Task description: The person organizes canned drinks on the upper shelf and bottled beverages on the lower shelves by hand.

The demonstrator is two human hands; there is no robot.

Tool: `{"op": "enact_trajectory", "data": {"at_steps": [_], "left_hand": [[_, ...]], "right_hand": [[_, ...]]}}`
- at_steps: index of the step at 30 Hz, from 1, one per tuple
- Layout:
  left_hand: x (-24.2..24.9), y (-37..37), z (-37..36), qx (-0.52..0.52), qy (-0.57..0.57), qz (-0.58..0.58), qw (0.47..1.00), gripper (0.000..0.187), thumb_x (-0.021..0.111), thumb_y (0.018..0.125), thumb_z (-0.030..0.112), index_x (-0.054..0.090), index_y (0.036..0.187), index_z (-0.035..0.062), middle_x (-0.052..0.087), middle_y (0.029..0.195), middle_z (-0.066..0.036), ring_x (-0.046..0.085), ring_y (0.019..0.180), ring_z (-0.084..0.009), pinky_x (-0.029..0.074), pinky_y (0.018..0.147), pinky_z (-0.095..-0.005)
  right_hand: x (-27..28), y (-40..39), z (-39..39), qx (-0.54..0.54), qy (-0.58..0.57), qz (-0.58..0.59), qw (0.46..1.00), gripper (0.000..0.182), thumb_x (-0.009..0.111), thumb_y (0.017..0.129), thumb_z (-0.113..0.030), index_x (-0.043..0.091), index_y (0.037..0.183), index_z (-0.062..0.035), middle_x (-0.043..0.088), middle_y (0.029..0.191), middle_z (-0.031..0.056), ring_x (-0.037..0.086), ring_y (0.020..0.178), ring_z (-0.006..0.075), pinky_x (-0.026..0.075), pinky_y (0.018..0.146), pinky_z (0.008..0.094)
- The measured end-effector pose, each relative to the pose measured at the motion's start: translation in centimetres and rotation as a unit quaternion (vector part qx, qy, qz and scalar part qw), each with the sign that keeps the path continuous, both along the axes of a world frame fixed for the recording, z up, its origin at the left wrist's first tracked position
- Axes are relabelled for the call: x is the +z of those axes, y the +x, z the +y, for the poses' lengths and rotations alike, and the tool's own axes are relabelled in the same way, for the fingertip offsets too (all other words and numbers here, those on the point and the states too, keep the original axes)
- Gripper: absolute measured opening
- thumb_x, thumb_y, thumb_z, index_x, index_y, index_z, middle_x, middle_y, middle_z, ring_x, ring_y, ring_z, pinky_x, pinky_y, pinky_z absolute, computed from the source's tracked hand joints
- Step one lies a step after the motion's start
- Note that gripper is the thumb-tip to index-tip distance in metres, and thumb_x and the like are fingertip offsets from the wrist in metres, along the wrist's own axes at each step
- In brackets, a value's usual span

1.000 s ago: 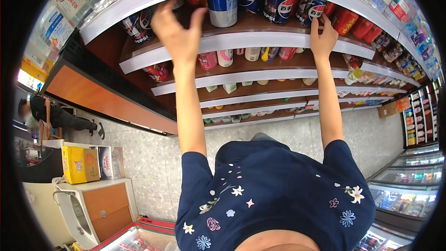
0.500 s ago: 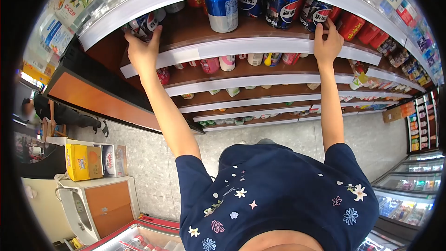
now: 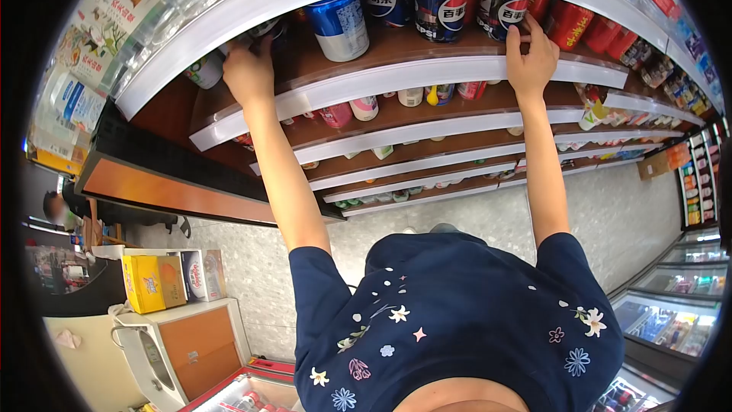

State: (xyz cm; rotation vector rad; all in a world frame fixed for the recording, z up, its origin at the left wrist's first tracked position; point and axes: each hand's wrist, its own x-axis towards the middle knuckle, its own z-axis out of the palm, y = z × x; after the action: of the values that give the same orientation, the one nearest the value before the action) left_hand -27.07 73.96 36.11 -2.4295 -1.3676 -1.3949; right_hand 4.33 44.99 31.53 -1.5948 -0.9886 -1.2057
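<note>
My left hand (image 3: 248, 75) reaches into the upper shelf at the left, thumb and fingers closed about a dark can (image 3: 270, 29), which is partly hidden by the hand and the shelf above. Left of that hand is a white and green can (image 3: 204, 72). My right hand (image 3: 532, 59) has its thumb and fingers on the lower right side of a black Pepsi can (image 3: 502, 12), upright on the shelf. Between my hands stand a blue and silver can (image 3: 338, 28), another black Pepsi can (image 3: 441, 12) and a blue cola can (image 3: 387, 4).
Red cans (image 3: 570, 24) stand right of my right hand. White-edged shelves (image 3: 381, 128) with drinks run below. A dark fridge side panel (image 3: 168, 183) is at the left. A person (image 3: 114, 212) is at far left, beyond a counter with boxes (image 3: 155, 282).
My left hand has moved right and deeper into the shelf with the dark can, uncovering the white and green can. My right hand stays at the Pepsi can. The view has shifted slightly.
</note>
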Motion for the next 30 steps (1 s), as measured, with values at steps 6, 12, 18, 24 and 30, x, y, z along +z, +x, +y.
{"op": "enact_trajectory", "data": {"at_steps": [6, 12, 18, 24, 30], "left_hand": [[3.0, 3.0, -9.2, -0.179, 0.031, -0.16, 0.97, 0.074, 0.081, 0.073, 0.04, 0.05, 0.126, -0.0012, 0.065, 0.109, -0.021, 0.064, 0.101, -0.0316, 0.049, 0.087, -0.0382], [1.1, 6.4, -11.4, -0.183, 0.008, -0.118, 0.976, 0.105, 0.083, 0.064, 0.051, 0.03, 0.136, -0.0033, 0.062, 0.109, -0.027, 0.061, 0.103, -0.0435, 0.047, 0.091, -0.0445], [1.3, 3.5, -10.9, -0.137, -0.061, -0.134, 0.979, 0.098, 0.084, 0.065, 0.046, 0.032, 0.13, -0.0041, 0.063, 0.108, -0.026, 0.062, 0.101, -0.0405, 0.048, 0.086, -0.0432], [-0.1, -0.7, -6.3, -0.117, -0.03, -0.158, 0.98, 0.081, 0.082, 0.071, 0.046, 0.047, 0.125, -0.0035, 0.063, 0.115, -0.021, 0.065, 0.101, -0.0293, 0.052, 0.083, -0.0369], [-0.6, -1.2, -6.5, -0.079, -0.001, -0.181, 0.98, 0.08, 0.077, 0.076, 0.044, 0.041, 0.131, -0.0018, 0.064, 0.115, -0.022, 0.065, 0.102, -0.0334, 0.051, 0.085, -0.0385]], "right_hand": [[-0.2, 0.3, 0.1, -0.014, 0.009, -0.007, 1.0, 0.033, 0.066, 0.084, -0.029, 0.065, 0.11, -0.0084, 0.058, 0.064, 0.0003, 0.057, 0.061, 0.019, 0.04, 0.071, 0.034], [-0.1, 0.0, -0.2, -0.019, -0.013, 0.009, 1.0, 0.033, 0.066, 0.084, -0.028, 0.064, 0.111, -0.008, 0.06, 0.065, 0.0011, 0.059, 0.062, 0.0191, 0.04, 0.072, 0.0349], [0.1, -0.2, -0.1, -0.02, -0.004, -0.002, 1.0, 0.033, 0.065, 0.084, -0.027, 0.064, 0.111, -0.0089, 0.06, 0.066, 0.001, 0.058, 0.062, 0.0191, 0.04, 0.071, 0.0351], [0.0, -0.6, -0.4, -0.038, -0.035, 0.038, 0.998, 0.035, 0.063, 0.087, -0.027, 0.064, 0.115, -0.0062, 0.07, 0.084, 0.0049, 0.062, 0.073, 0.0202, 0.041, 0.078, 0.0344], [0.0, -0.5, -0.4, -0.032, -0.037, 0.048, 0.998, 0.036, 0.063, 0.086, -0.027, 0.064, 0.115, -0.0061, 0.068, 0.08, 0.0046, 0.062, 0.073, 0.0207, 0.041, 0.078, 0.0345]]}}
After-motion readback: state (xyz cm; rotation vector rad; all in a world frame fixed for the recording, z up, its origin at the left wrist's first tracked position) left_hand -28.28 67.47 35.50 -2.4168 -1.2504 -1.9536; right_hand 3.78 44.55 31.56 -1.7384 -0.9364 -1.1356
